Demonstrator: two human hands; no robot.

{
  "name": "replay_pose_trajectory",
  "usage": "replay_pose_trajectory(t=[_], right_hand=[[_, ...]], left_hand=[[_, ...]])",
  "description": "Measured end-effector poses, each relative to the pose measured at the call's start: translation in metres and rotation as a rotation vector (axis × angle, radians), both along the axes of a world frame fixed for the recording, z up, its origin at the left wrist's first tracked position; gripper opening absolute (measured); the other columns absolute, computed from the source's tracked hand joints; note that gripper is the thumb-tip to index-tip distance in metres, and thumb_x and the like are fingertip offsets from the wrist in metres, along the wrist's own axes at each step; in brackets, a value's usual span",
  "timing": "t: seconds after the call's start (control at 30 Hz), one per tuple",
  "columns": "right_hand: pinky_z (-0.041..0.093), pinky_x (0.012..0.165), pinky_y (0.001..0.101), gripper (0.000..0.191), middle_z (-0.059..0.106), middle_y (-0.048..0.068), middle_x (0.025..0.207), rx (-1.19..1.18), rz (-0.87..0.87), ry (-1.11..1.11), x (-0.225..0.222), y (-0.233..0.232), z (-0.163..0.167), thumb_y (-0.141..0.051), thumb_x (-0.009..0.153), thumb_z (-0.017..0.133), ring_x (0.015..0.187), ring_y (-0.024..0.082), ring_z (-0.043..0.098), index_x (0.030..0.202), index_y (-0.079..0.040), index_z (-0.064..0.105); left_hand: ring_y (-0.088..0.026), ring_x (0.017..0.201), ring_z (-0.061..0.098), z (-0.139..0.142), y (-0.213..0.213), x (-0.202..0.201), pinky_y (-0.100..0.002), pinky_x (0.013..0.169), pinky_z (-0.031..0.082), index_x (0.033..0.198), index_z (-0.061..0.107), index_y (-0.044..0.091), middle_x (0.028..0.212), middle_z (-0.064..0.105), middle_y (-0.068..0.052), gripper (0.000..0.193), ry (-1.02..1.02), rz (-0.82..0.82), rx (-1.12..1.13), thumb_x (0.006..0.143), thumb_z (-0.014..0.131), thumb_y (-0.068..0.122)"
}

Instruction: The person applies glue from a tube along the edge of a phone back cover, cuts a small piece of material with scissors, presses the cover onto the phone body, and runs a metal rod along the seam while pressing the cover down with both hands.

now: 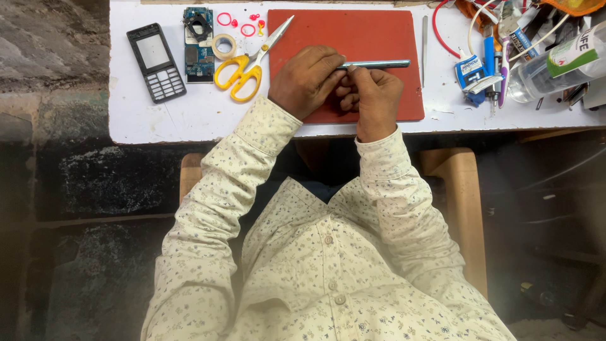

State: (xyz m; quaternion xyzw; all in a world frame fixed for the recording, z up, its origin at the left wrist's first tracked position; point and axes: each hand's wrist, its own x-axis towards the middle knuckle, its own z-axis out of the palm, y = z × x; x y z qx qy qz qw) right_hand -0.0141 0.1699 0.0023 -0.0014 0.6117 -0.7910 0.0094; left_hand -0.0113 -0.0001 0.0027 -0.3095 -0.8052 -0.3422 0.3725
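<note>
Our two hands hold one slim metal tool over the red mat.

Our left hand [307, 80] and right hand [372, 95] both pinch one tool [379, 64], lying level above the mat [385, 35] on the white counter [189, 117]. To the left we count one yellow scissors [243, 66], one tape roll [223, 45], one circuit board [199, 44], one phone front [156, 62] and several small pink rings [224, 18].

The fingers [328, 69] hide the near end of the slim metal tool [379, 64]; the clear bottle [555, 69] runs off the right edge.
</note>
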Motion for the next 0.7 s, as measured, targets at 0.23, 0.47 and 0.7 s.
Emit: replay_pose_trajectory(t=[0.23,0.47,0.7], right_hand=[[0.049,0.043,0.0235,0.02,0.071,0.011,0.073,0.019,0.007,0.02,0.0004,-0.0005,0.0015,-0.009,0.097,0.065,0.052,0.012,0.063,0.083,0.003,0.071],[0.049,0.043,0.0235,0.02,0.071,0.011,0.074,0.028,0.017,0.01,0.0011,0.0,0.0053,-0.008,0.098,0.065,0.052,0.012,0.064,0.083,0.003,0.071],[0.05,0.044,0.0233,0.019,0.072,0.011,0.074,0.034,0.025,0.017,0.0019,0.0008,0.0051,-0.008,0.098,0.064,0.054,0.012,0.065,0.084,0.003,0.072]], left_hand=[[-0.03,0.101,0.069,0.0022,0.0006,0.0001,-0.037,0.086,0.059,0.11,0.069,-0.001,0.109,0.069,-0.013,0.022,0.0,-0.004,0.006,0.091,0.08,0.003],[-0.029,0.101,0.069,0.0034,0.001,0.0002,-0.037,0.086,0.06,0.11,0.069,-0.001,0.109,0.069,-0.013,0.022,-0.012,-0.013,0.013,0.092,0.08,0.003],[-0.03,0.101,0.069,0.0031,0.0011,-0.0002,-0.037,0.086,0.06,0.11,0.069,-0.001,0.108,0.069,-0.013,0.022,0.007,-0.008,0.004,0.092,0.08,0.004]])
